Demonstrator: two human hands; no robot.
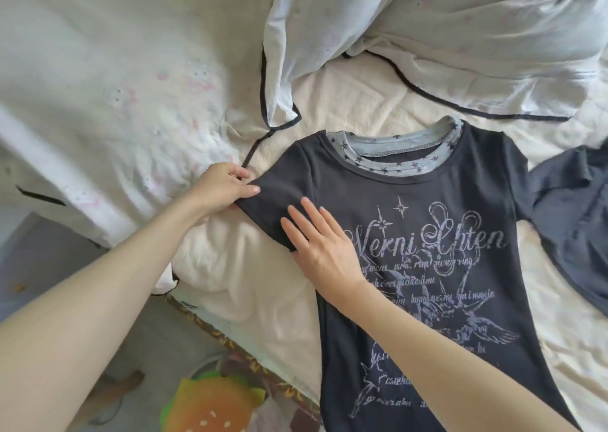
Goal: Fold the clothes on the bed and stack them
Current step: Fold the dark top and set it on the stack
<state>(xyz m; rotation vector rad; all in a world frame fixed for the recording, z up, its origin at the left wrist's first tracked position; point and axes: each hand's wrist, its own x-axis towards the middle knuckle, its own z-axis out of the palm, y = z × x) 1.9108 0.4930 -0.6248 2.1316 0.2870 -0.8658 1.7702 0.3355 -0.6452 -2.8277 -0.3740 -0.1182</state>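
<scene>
Left hand [223,188] is pinching the dark printed T-shirt's [411,234] sleeve [279,195]; right hand [324,247] is pressing flat, fingers straight, just inboard. Shirt body is running lengthwise toward the person on the bed [263,283], fold going rightward.

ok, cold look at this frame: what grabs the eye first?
The dark T-shirt with pale print, spread face-up across the middle of the bed. Next, the hands on its sleeve: the left hand pinches the sleeve end while the right hand lies flat beside the armpit. A second dark garment lies crumpled at the right edge, and a burger-shaped cushion sits bottom left.
</scene>
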